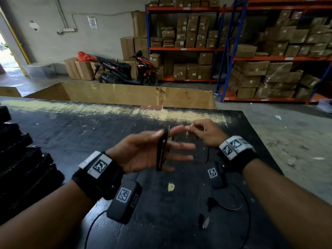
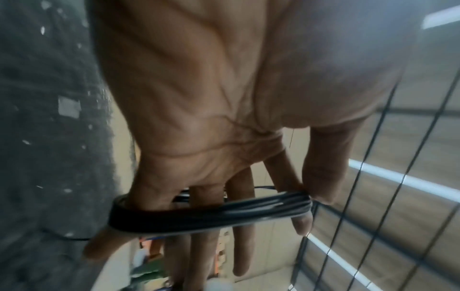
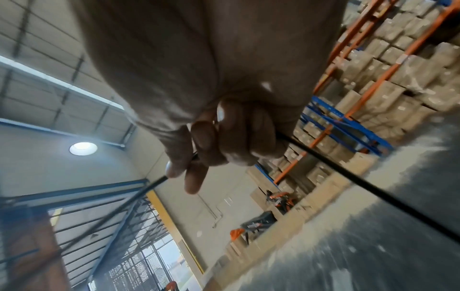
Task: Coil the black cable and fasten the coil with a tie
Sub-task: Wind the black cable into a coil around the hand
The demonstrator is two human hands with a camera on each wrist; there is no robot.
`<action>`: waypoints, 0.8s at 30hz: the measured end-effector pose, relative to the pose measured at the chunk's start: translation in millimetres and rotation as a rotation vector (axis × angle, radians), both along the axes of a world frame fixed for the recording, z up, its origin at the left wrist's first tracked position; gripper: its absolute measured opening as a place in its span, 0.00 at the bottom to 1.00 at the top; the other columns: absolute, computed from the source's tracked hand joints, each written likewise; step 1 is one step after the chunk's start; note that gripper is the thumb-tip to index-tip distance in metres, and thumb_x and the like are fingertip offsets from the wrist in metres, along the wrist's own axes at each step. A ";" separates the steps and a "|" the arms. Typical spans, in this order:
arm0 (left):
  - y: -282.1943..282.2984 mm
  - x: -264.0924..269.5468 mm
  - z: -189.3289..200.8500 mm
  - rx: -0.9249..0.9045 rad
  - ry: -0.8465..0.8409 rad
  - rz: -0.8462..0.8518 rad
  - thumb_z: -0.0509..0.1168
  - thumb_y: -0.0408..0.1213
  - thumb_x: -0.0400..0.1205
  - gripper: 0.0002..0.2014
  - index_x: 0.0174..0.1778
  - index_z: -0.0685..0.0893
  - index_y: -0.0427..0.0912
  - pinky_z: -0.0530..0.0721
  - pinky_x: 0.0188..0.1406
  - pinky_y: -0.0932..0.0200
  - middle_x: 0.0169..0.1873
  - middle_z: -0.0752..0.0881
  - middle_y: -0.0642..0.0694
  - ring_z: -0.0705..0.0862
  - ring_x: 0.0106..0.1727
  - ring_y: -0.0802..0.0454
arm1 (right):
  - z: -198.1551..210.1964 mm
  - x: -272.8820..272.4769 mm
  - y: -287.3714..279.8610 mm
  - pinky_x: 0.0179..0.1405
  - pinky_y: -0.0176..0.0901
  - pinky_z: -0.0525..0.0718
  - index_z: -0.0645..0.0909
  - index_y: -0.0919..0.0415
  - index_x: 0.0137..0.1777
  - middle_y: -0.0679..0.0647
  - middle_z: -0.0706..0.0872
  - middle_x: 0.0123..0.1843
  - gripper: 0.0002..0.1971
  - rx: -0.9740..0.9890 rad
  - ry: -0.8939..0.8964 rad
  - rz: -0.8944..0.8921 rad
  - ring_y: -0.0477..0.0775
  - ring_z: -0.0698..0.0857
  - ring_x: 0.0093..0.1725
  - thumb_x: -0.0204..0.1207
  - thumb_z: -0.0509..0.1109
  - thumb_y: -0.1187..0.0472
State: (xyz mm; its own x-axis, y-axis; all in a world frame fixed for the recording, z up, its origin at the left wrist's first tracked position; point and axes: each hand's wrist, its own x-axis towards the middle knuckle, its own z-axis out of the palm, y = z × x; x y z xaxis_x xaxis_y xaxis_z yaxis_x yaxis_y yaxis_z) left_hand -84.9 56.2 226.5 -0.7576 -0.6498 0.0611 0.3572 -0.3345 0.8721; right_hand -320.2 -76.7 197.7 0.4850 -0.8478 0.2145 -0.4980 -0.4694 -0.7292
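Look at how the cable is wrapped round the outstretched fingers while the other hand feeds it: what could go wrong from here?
1. The coil sits round the straight fingers of the left hand, pinned only by the thumb; the loops might slip off the fingertips.
2. The right hand pinches the cable tightly; too hard a pull could drag the coil out of shape.
3. Slack cable lying on the table might snag.

Cable coil point(image 1: 162, 150) around left hand point(image 1: 143, 151) fingers, right hand point(image 1: 204, 133) just right, above table point(image 1: 71, 133)

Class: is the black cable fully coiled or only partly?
Partly. Loops of the black cable circle the left hand's fingers; the right hand pinches a loose strand.
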 end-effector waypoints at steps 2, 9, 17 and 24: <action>2.9 -4.8 -9.8 0.004 -0.120 0.040 0.68 0.44 0.85 0.26 0.81 0.77 0.43 0.67 0.78 0.29 0.81 0.75 0.31 0.68 0.84 0.26 | 31.0 3.3 3.7 0.43 0.61 0.85 0.90 0.54 0.37 0.55 0.91 0.35 0.15 -0.077 0.024 0.035 0.63 0.87 0.36 0.80 0.73 0.46; -2.9 -4.4 -19.9 0.006 -0.346 0.308 0.61 0.47 0.88 0.24 0.82 0.76 0.50 0.72 0.68 0.34 0.77 0.82 0.36 0.80 0.78 0.33 | 84.6 15.3 44.8 0.28 0.39 0.70 0.90 0.59 0.39 0.53 0.83 0.27 0.12 -0.300 0.131 0.156 0.44 0.73 0.26 0.78 0.78 0.51; -2.0 -8.3 -16.0 -0.147 -0.428 0.378 0.54 0.35 0.92 0.19 0.78 0.79 0.35 0.88 0.48 0.59 0.70 0.86 0.30 0.87 0.69 0.31 | 60.8 14.1 59.5 0.30 0.37 0.80 0.89 0.56 0.41 0.50 0.88 0.34 0.12 -0.199 -0.030 0.135 0.40 0.82 0.29 0.71 0.83 0.48; -3.4 -8.7 -11.7 -0.131 -0.455 0.389 0.54 0.35 0.92 0.20 0.79 0.77 0.34 0.89 0.47 0.61 0.70 0.87 0.36 0.90 0.65 0.40 | 46.5 20.3 53.1 0.52 0.64 0.90 0.93 0.56 0.42 0.54 0.95 0.41 0.10 -0.122 -0.141 0.066 0.58 0.93 0.45 0.69 0.82 0.49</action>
